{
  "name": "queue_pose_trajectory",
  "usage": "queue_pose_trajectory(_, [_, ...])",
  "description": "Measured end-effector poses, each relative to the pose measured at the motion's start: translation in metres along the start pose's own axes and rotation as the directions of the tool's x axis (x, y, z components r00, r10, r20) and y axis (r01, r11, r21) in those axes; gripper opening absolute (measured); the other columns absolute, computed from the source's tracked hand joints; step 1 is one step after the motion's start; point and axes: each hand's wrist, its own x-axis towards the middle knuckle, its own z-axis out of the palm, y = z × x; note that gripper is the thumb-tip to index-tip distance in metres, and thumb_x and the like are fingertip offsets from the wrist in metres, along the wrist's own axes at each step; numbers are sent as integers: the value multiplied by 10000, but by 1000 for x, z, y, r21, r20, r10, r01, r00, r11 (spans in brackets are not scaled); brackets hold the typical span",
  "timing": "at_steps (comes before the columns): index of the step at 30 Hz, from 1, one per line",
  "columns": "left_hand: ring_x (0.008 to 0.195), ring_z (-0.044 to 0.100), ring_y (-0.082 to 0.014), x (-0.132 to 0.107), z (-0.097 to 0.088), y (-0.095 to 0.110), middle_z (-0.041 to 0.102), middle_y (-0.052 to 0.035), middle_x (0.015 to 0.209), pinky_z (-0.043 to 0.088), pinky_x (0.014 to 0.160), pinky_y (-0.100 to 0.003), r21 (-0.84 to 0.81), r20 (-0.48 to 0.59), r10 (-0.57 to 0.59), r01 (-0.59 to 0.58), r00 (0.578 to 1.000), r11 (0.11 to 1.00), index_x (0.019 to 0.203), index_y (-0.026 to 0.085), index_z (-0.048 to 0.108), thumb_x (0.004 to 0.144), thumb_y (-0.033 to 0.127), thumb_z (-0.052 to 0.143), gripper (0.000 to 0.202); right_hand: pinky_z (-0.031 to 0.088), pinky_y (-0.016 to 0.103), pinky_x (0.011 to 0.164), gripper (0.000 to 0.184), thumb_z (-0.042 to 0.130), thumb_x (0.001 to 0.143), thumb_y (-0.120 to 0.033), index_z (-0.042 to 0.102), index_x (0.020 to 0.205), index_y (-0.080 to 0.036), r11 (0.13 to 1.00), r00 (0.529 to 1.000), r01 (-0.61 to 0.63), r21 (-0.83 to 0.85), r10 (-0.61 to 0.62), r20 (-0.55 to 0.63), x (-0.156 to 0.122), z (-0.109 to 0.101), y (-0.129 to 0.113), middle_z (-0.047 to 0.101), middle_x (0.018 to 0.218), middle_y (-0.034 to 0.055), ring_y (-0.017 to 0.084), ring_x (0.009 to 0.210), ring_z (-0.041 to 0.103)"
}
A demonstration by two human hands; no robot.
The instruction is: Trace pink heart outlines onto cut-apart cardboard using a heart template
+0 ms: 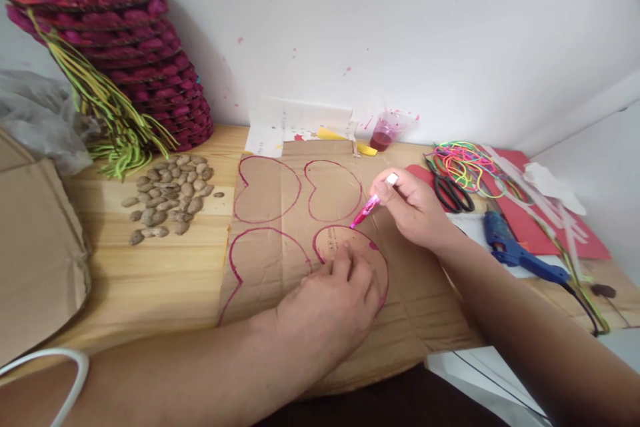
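A brown cardboard sheet [295, 207] lies on the table with several heart outlines drawn in dark pink. My left hand [335, 287] presses bent fingers onto a loose cardboard cutout [345, 237] at the sheet's lower middle, holding it down; the palm hides much of its lower part. A pink line runs along the cutout's edge. Between the closed fingers of my right hand [407, 207] is a pink marker [366, 209] with a white end. It is tilted, and its tip is at the cutout's upper edge; whether it touches is hard to tell.
Peanuts [173, 190] are heaped left of the sheet, near a purple woven basket [125, 47] and a cardboard flap [40, 247]. A cup of red liquid [383, 139] stands at the wall. Scissors [453, 193], colourful cords [465, 163] and a blue glue gun [520, 253] lie at right.
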Motion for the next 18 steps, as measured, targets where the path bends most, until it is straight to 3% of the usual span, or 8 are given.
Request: queue_pose_trajectory(18, [1236, 604, -368, -3, 4, 1, 590, -249, 1330, 638, 758, -384, 45, -61, -15, 18, 998, 999, 1397, 62, 497, 950, 160, 422, 463, 376, 309, 639, 284, 472, 1022, -425, 549, 847, -215, 998, 995, -64, -3, 64, -74, -24, -10, 3, 526, 736, -4, 149, 662, 468])
